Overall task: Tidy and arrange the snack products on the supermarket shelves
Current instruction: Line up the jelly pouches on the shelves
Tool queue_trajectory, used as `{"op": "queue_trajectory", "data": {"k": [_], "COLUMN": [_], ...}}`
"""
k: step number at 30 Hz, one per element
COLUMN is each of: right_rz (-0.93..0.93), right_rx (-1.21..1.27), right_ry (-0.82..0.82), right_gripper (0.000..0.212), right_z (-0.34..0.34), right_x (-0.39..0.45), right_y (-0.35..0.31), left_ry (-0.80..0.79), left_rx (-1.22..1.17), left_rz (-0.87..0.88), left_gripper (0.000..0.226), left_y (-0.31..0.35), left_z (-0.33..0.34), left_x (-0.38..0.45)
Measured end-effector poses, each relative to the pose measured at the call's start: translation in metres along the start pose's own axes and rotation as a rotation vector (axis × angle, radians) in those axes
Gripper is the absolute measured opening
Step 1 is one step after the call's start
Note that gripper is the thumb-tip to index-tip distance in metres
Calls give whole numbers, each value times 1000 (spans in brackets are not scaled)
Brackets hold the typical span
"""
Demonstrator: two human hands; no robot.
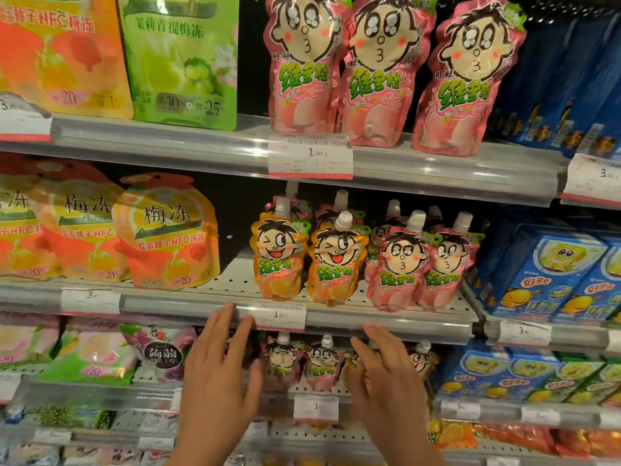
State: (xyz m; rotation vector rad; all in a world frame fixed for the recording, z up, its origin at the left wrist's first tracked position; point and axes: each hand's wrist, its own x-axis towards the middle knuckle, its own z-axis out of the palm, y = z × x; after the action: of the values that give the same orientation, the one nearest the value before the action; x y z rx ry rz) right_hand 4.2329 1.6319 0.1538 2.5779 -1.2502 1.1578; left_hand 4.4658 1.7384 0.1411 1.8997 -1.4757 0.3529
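The jelly pouches on the middle shelf look like soft film packs full of gel: light to moderate in weight, floppy in the body, glossy and likely slippery, and prone to topple since they stand only on a folded base. The stiffest part is the white screw cap and spout at the top, so a pinch just under the cap, or a flat hand at each side of the body, seems the safest hold; squeezing the middle would only buckle it. In the front row of that shelf, counted from left to right, stand two orange pouches and two pink pouches, with at least four or five more caps showing behind them, the exact number hidden. The top shelf carries three larger pink pouches in front. On the lower shelf, behind the hands, about four small pouches are visible, partly covered. Both hands are empty: the left hand has its fingers straight and apart, fingertips near or at the middle shelf's price rail, and the right hand is likewise spread with relaxed fingers, its grip on nothing, in front of the lower shelf's pouches. Flat orange bags stand to the left, blue boxes to the right.
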Motion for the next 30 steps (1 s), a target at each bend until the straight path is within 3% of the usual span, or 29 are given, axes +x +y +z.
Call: {"op": "queue_trajectory", "data": {"k": [7,9,12,17,22,26,30], "right_rz": [55,140,258,162,119,137,337], "right_rx": [50,104,118,13,-65,-62,-42], "right_ry": [67,2,-112,-2,69,-29,-232], "right_gripper": [27,20,38,46,24,30,12], "right_z": [9,9,22,55,52,44,35], "right_x": [-11,-12,-10,4,7,5,13], "right_y": [-10,-17,-25,-32,-36,-39,-45], "left_ry": [-47,-63,-99,-147,-182,-195,-208], "left_rx": [-2,3,42,98,131,133,118], "left_rz": [41,38,53,73,87,87,79], "left_gripper": [67,68,71,75,75,74,76], "left_y": [-18,-19,-22,-27,-29,-32,-27], "left_z": [2,1,0,-3,-9,-12,-15], "left_x": [-2,-2,-2,-1,0,2,1]}}
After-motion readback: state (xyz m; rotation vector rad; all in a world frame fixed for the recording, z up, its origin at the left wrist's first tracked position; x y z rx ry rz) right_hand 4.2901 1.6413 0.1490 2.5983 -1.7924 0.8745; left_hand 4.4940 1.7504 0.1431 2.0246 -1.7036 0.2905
